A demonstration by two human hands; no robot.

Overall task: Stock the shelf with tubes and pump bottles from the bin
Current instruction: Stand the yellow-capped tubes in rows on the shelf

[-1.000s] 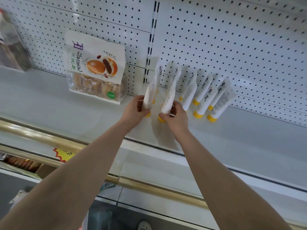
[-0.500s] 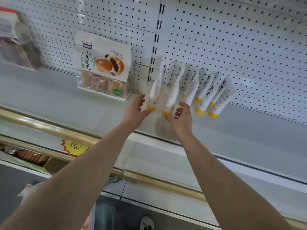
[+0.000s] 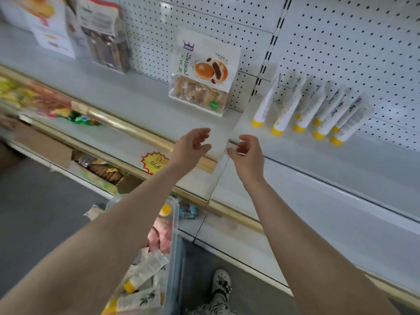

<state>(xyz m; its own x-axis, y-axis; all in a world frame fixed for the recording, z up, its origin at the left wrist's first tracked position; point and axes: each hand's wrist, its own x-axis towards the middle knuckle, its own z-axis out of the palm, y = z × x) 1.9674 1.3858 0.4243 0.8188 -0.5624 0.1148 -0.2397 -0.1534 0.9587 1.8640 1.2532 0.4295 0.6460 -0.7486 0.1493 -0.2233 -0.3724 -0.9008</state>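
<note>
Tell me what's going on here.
A person is stocking the shelf. White yellow-capped tubes lean in a row against the pegboard. The left hand and right hand hover empty near the shelf's front edge, fingers loosely curled. The clear bin below holds spare tubes.

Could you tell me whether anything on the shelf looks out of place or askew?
Nothing is spilled or fallen. The white tubes stand on yellow caps, leaning against the pegboard in a ragged row, some ahead of others. A bag of buns stands just left, food beside tubes.
</note>
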